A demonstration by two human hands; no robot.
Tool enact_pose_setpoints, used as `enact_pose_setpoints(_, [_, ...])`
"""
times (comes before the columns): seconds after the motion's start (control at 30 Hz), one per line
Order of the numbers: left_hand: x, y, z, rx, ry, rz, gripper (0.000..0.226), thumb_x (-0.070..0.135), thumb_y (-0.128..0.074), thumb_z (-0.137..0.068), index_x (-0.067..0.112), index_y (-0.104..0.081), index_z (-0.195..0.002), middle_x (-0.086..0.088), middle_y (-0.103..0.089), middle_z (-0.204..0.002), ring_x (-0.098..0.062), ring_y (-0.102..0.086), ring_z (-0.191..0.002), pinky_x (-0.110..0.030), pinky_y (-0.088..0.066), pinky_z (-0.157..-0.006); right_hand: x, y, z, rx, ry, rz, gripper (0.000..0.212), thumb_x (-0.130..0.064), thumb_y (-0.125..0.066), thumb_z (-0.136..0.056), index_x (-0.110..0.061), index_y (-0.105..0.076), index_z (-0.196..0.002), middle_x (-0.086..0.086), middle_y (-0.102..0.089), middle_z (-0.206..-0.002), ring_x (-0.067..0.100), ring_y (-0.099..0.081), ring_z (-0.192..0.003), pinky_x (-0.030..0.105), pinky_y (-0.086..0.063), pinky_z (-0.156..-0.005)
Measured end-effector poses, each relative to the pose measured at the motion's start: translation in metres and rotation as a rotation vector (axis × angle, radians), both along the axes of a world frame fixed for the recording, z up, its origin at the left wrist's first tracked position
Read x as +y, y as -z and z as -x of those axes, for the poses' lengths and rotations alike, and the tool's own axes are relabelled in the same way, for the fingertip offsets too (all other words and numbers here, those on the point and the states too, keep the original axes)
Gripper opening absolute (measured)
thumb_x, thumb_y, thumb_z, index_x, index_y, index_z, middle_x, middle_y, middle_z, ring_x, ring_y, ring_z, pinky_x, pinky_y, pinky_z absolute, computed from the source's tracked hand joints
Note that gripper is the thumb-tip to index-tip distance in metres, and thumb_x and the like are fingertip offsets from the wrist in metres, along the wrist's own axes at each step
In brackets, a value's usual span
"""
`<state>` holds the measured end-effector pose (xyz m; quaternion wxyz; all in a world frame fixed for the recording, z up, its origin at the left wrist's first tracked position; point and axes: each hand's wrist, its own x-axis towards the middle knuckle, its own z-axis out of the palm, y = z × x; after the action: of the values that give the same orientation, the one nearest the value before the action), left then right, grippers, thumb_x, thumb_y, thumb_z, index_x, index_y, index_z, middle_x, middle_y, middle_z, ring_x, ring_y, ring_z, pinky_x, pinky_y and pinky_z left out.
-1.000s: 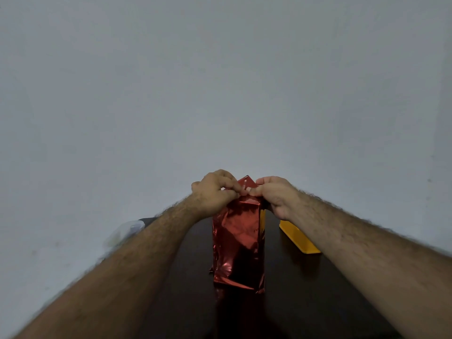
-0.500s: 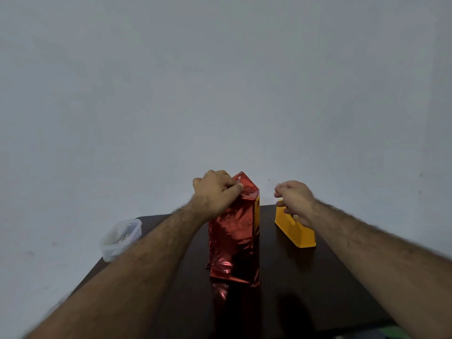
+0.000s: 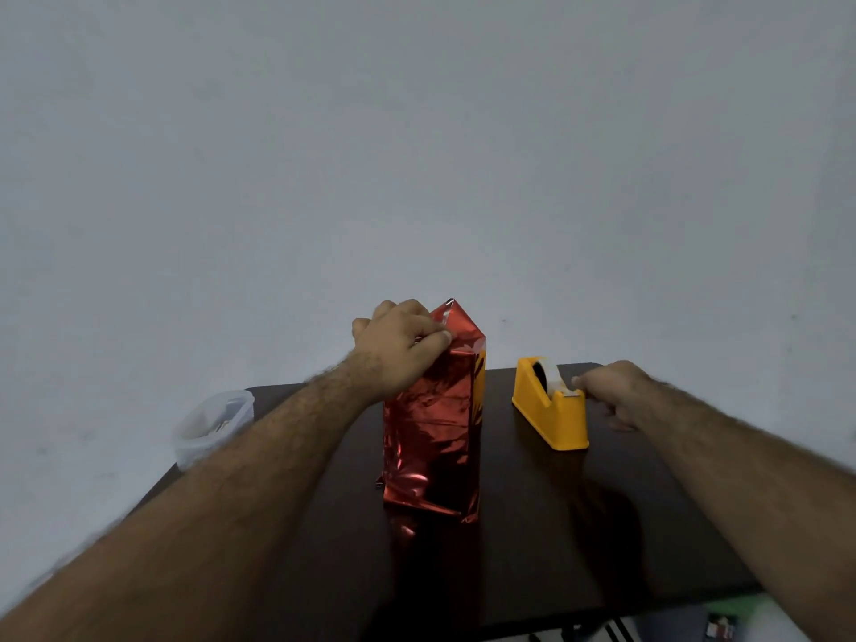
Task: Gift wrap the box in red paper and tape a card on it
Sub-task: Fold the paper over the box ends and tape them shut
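Dark brown table against a plain pale wall. Clear plastic container on the table's far left corner, something small inside, too blurred to identify. Green surface and a small printed item below the table's near right edge.

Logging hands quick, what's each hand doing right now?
Left hand: pinches the paper fold atop the box.
Right hand: pinches the tape end at the dispenser.

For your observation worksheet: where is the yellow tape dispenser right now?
In the head view, the yellow tape dispenser stands on the dark table, right of the red-wrapped box, with the right hand at its cutter end.
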<state>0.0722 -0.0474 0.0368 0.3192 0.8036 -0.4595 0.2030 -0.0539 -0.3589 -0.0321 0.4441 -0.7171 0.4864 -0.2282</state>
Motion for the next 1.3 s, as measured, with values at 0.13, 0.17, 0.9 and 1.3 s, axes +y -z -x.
enact_pose_setpoints(0.13, [0.0, 0.002, 0.003, 0.03, -0.003, 0.02, 0.03, 0.047, -0.054, -0.106, 0.039, -0.082, -0.112, 0.02, -0.061, -0.117, -0.011, -0.043, -0.123, -0.04, -0.019, -0.1, -0.001, -0.001, -0.002, 0.007, -0.015, -0.057, 0.035, -0.024, -0.085, -0.089, -0.015, -0.055, -0.102, 0.005, -0.041, -0.076, 0.02, -0.038, -0.059, 0.032, -0.039, -0.047])
enact_pose_setpoints(0.17, [0.0, 0.001, 0.003, 0.031, -0.008, 0.02, 0.03, 0.047, -0.054, -0.106, 0.039, -0.082, -0.112, 0.02, -0.061, -0.117, -0.011, -0.043, -0.123, -0.04, -0.019, -0.1, 0.001, -0.002, -0.004, 0.014, -0.036, -0.062, 0.037, -0.023, -0.085, -0.089, -0.013, -0.056, -0.107, 0.006, -0.044, -0.081, 0.02, -0.041, -0.063, 0.035, -0.042, -0.051])
enact_pose_setpoints(0.9, [0.0, 0.008, -0.004, 0.089, 0.025, 0.088, 0.025, 0.047, -0.056, -0.106, 0.045, -0.08, -0.111, 0.019, -0.06, -0.114, -0.012, -0.042, -0.122, -0.042, -0.021, -0.098, 0.033, -0.031, -0.017, 0.111, 0.028, -0.112, 0.027, -0.016, -0.063, -0.098, -0.009, -0.061, -0.124, 0.011, -0.061, -0.112, 0.027, -0.063, -0.096, 0.046, -0.061, -0.085])
enact_pose_setpoints(1.3, [0.001, 0.008, -0.005, 0.105, 0.02, 0.09, 0.032, 0.057, -0.052, -0.099, 0.046, -0.081, -0.109, 0.02, -0.06, -0.115, -0.015, -0.043, -0.126, -0.045, -0.023, -0.098, 0.037, -0.023, 0.013, 0.016, 0.073, -0.28, 0.027, -0.026, -0.059, -0.091, -0.02, -0.06, -0.064, -0.002, -0.053, -0.075, 0.017, -0.049, -0.072, 0.037, -0.047, -0.064])
